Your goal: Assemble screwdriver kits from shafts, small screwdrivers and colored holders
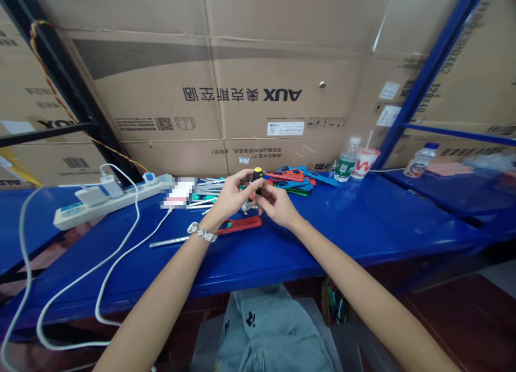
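Note:
A small screwdriver (258, 174) with a black and yellow handle stands nearly upright between my hands. The fingers of my left hand (236, 195) are closed around its handle. Just below, my right hand (279, 205) pinches at its lower part, where the fingers hide most of the shaft. Under my hands lies a red plastic handle (245, 224) with a metal tube (169, 242) running left past my left wrist. Behind them are metal tubes (209, 186) with green ends, a pile of red handles (288, 174) and blue handles (322, 178).
A white power strip (121, 197) with chargers and loose white cables (135, 216) occupies the left side of the blue table (355, 227). A water bottle (345, 159) and a paper cup with straw (365, 163) stand at the back right. Large cardboard boxes (242, 55) rise behind.

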The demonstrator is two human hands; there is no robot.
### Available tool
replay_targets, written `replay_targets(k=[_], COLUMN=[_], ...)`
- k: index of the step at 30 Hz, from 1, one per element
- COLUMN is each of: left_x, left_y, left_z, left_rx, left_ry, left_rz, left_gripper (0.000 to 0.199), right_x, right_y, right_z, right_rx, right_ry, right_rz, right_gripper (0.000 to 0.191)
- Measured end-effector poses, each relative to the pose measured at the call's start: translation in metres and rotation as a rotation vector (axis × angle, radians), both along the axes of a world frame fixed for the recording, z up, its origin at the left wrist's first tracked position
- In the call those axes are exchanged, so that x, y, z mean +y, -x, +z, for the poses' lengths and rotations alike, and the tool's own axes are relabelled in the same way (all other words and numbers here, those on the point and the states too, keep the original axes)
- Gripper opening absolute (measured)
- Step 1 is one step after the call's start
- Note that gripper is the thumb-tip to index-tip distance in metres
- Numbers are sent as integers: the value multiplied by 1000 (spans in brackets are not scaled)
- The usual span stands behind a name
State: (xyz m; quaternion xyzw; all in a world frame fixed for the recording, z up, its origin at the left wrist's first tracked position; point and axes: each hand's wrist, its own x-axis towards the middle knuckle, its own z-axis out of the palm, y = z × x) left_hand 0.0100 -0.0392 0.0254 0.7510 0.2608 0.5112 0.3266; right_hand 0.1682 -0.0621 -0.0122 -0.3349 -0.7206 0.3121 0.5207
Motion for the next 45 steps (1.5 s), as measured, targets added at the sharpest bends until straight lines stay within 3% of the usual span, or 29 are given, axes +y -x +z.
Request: replay_targets(k=[3,5,12,15,18,25,28,31,35,39,45], left_x=[1,2,0,1,2,3,3,2,2,3,4], left_y=[-7,-10,4,1,-5,3,-1,-7,-4,2,-4], left_z=[-2,-3,6,6,3,0,0,-1,-2,-2,-1], left_rx=[-78,-112,-8,-41,-82,37,-28,-77,-33,39,-49], left_ry=[-32,-32,27,5,-26,-19,-44,-54,-48,-12,-57], left_rz=[130,162,-61,55,154,-5,82,167,113,28,151], left_gripper=[30,35,31,26,34,31,28,37,38,35,34], right_x=[3,6,0,0,2,-1,1,4,3,0,3], right_y=[2,3,1,4,4,0,2,4,2,2,3], right_z=[-4,-6,-2,-3,-5,-1,-3,-6,-4,-2,-5], right_rx=[38,69,9,13,62,-13,6,73,70,40,95], right_ry=[8,27,22,28,65,59,46,50,40,32,64], right_rz=[-80,-61,47,-39,-73,18,-55,-72,-4,-22,-90], right_gripper=[34,36,30,34,38,38,36,36,35,33,39])
